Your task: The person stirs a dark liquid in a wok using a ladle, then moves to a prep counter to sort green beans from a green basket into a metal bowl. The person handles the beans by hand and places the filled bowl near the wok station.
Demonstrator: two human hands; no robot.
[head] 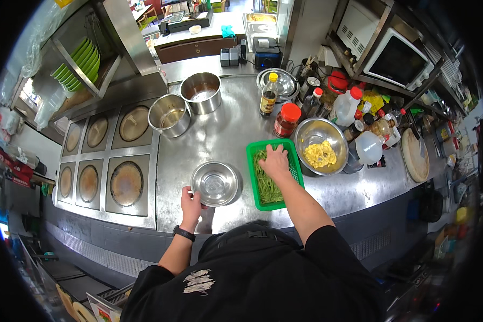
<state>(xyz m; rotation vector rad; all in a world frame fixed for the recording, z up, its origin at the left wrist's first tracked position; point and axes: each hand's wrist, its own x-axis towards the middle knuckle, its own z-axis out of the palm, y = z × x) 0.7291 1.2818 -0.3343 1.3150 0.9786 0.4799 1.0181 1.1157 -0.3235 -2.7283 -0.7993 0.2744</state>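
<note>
A small stainless steel bowl [215, 184] stands on the steel counter in front of me, with nothing visible inside. My left hand [191, 205] grips its near left rim. To its right sits a green plastic basket [250, 177] of thin cut green vegetables [267, 187]. My right hand [275, 162] is over the far part of this basket, palm down, fingers spread and touching the greens. No greens show lifted in it. Touching or almost touching the basket's right side, a larger steel bowl [301, 133] contains cooked scrambled egg [320, 154].
Two steel pots [170, 116] with brown liquid stand at the back left, beside several round hot plates [126, 183]. A soy sauce bottle [269, 96], a red-lidded jar [286, 120] and plastic jugs [346, 106] crowd the back right. Further right is a round board [414, 155] with a knife.
</note>
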